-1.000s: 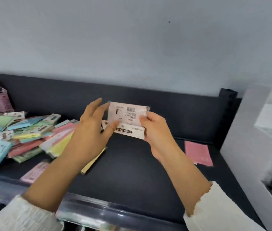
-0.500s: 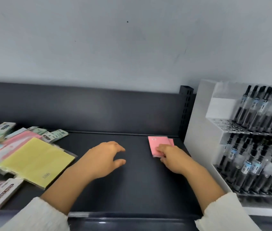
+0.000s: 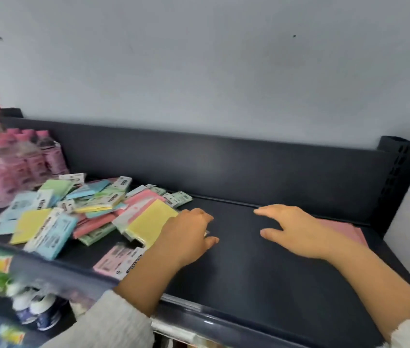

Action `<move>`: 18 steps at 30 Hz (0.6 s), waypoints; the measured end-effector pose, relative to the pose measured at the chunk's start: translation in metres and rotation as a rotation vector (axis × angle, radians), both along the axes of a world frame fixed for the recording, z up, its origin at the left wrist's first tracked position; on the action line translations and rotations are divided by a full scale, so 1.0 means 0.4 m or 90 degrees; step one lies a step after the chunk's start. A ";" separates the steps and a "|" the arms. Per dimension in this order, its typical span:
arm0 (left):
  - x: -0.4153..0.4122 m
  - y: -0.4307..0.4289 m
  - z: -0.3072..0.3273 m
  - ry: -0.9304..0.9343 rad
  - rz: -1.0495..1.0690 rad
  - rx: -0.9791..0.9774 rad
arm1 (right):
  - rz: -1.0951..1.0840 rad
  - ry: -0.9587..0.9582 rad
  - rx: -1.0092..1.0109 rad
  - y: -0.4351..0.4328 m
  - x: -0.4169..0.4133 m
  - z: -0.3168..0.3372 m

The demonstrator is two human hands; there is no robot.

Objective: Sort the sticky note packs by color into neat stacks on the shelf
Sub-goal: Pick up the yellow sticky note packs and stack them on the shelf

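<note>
Left hand (image 3: 189, 232) loosely curled, right hand (image 3: 297, 229) spread over shelf (image 3: 249, 285)

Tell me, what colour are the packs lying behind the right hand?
The packs are pink, seen in the head view.

The sticky note packs (image 3: 86, 209) lay in a loose, overlapping heap at the left end of the dark shelf (image 3: 249, 272). They were unsorted, with green, blue, pink and yellow mixed and several tilted on others. A large yellow pack (image 3: 150, 222) lay at the heap's right edge. One pink pack (image 3: 116, 259) lay flat near the front lip. A flat pink stack (image 3: 344, 229) lay at the right end, well apart from the heap.
</note>
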State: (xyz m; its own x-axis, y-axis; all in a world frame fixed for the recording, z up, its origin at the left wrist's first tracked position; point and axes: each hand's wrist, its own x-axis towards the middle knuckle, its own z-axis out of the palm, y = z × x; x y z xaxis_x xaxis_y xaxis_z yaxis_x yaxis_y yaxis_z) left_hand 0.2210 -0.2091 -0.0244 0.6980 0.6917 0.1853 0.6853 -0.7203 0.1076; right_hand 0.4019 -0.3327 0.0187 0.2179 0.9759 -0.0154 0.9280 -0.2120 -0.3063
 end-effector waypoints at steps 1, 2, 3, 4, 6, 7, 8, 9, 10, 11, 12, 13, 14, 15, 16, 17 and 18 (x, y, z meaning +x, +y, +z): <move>-0.033 0.013 0.003 0.010 0.051 0.019 | 0.025 0.032 0.007 0.030 -0.030 -0.005; -0.068 0.026 0.006 0.022 0.104 0.029 | 0.047 0.058 0.006 0.064 -0.058 -0.014; -0.100 0.038 0.008 0.032 0.152 0.026 | 0.061 0.076 0.000 0.096 -0.081 -0.026; -0.128 0.049 0.009 0.033 0.189 0.019 | 0.071 0.088 -0.006 0.127 -0.104 -0.039; -0.180 0.069 0.007 0.024 0.232 0.000 | 0.079 0.122 -0.016 0.187 -0.149 -0.064; -0.197 0.077 0.005 0.021 0.239 -0.013 | 0.070 0.145 -0.023 0.212 -0.167 -0.074; -0.209 0.084 0.001 0.020 0.240 -0.028 | 0.060 0.167 -0.032 0.233 -0.181 -0.083; -0.218 0.088 -0.003 0.018 0.242 -0.042 | 0.050 0.188 -0.047 0.251 -0.195 -0.091; -0.224 0.091 -0.007 0.013 0.247 -0.051 | 0.040 0.207 -0.062 0.265 -0.205 -0.098; -0.229 0.092 -0.009 0.006 0.257 -0.057 | 0.031 0.221 -0.072 0.276 -0.214 -0.106; -0.231 0.094 -0.011 -0.005 0.265 -0.067 | 0.023 0.227 -0.075 0.284 -0.221 -0.113; -0.231 0.098 -0.014 -0.021 0.266 -0.081 | 0.015 0.228 -0.071 0.289 -0.226 -0.122; -0.233 0.104 -0.016 -0.040 0.265 -0.100 | 0.007 0.224 -0.060 0.295 -0.230 -0.130; -0.235 0.110 -0.017 -0.062 0.266 -0.125 | 0.000 0.218 -0.044 0.299 -0.234 -0.136; -0.236 0.115 -0.017 -0.092 0.269 -0.150 | -0.006 0.216 -0.027 0.300 -0.235 -0.139; -0.237 0.120 -0.016 -0.123 0.272 -0.173 | -0.012 0.219 -0.014 0.300 -0.236 -0.140; -0.238 0.125 -0.014 -0.151 0.275 -0.190 | -0.018 0.222 -0.003 0.298 -0.235 -0.139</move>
State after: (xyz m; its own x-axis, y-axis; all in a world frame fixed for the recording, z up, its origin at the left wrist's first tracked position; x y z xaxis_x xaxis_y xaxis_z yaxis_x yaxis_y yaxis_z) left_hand 0.1259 -0.1593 -0.0302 0.3034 0.9513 0.0549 0.8428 -0.2948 0.4503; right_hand 0.3078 -0.2133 -0.0369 0.2255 0.9693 -0.0980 0.7612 -0.2381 -0.6032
